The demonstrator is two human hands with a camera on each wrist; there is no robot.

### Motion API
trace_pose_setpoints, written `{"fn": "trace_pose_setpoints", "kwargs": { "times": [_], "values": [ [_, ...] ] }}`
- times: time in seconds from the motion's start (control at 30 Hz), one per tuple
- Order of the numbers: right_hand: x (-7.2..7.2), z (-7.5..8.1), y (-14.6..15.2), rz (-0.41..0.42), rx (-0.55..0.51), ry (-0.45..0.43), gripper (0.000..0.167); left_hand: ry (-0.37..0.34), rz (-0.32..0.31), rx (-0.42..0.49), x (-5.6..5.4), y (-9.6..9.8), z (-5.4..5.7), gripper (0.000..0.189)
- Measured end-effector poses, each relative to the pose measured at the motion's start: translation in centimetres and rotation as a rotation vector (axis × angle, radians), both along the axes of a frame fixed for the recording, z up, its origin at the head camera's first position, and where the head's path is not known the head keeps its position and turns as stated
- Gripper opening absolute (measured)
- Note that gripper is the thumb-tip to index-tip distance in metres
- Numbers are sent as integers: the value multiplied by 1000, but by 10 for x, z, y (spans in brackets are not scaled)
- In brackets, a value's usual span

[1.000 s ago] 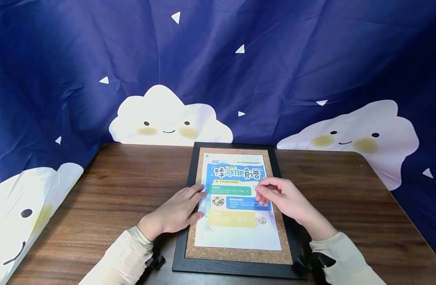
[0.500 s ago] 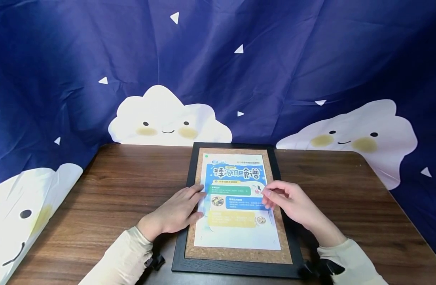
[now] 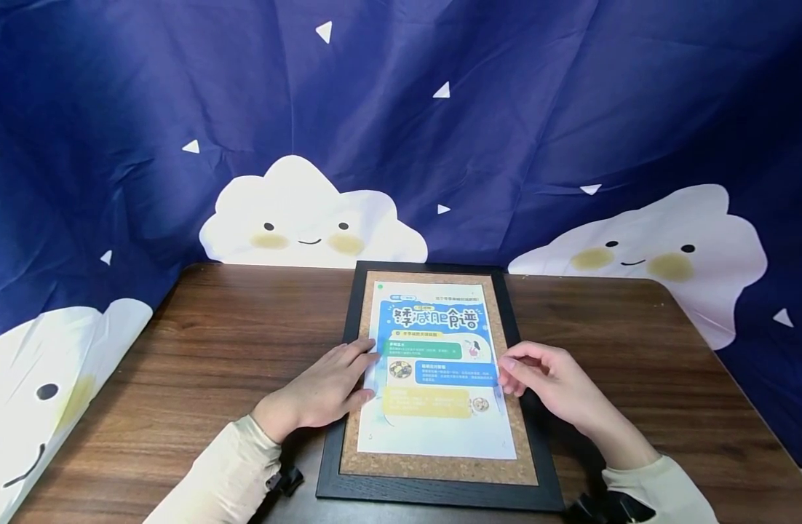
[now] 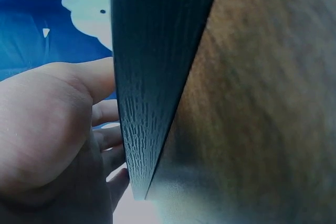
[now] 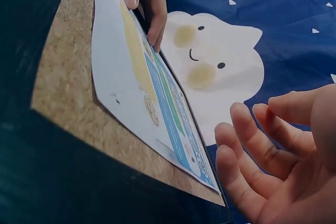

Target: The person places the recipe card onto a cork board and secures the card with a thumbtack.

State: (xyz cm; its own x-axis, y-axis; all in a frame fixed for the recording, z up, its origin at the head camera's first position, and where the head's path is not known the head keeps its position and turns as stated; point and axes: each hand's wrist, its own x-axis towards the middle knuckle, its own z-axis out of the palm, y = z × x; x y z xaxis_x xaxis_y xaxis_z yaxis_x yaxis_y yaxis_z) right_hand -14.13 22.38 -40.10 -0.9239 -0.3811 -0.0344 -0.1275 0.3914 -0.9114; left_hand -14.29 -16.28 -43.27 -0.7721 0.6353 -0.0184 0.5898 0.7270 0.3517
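Note:
A printed paper sheet (image 3: 434,440) with blue, green and yellow blocks lies on a cork board (image 3: 440,469) in a black frame (image 3: 434,491). My left hand (image 3: 322,389) rests across the frame's left side, fingertips on the sheet's left edge, its fingers extended. At the right edge of the sheet is my right hand (image 3: 548,382). In the right wrist view its fingers (image 5: 262,153) are loosely bent, thumb near the index fingertip, and I see nothing held. A small green dot (image 3: 380,287) marks the sheet's top left corner. Dark specks show near other corners.
The board lies on a brown wood-grain table (image 3: 643,364). Behind it hangs a dark blue cloth (image 3: 479,145) with smiling white clouds and small white triangles, also along the left side. Black wrist straps (image 3: 284,482) sit on both pale sleeves.
My right hand has drawn back to the right and slightly toward me, uncovering more of the sheet's right side. The left hand, sheet and board stay in place.

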Motion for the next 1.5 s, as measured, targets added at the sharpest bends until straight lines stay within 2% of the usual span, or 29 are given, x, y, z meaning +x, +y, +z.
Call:
{"fn": "trace_pose_setpoints", "kwargs": {
  "times": [0.23, 0.5, 0.8, 1.03, 1.37, 1.5],
  "values": [
    [5, -2, 9, -12, 17, -3, 28, -7, -1, -3, 0, 0, -1, 60],
    [8, -4, 22, -87, 62, -26, 28, 11, -13, -4, 0, -1, 0, 59],
    [16, -10, 39, -132, 83, -22, 27, 5, -15, -8, 0, 0, 2, 59],
    [21, -12, 48, -129, 84, 28, 27, 18, -22, -5, 1, -1, 4, 57],
    [24, -17, 61, -189, 200, -6, 26, 36, -33, -5, 1, -2, 2, 57],
    [25, -20, 66, -201, 216, -5, 25, 36, -33, -5, 1, -2, 1, 57]
  ]
}}
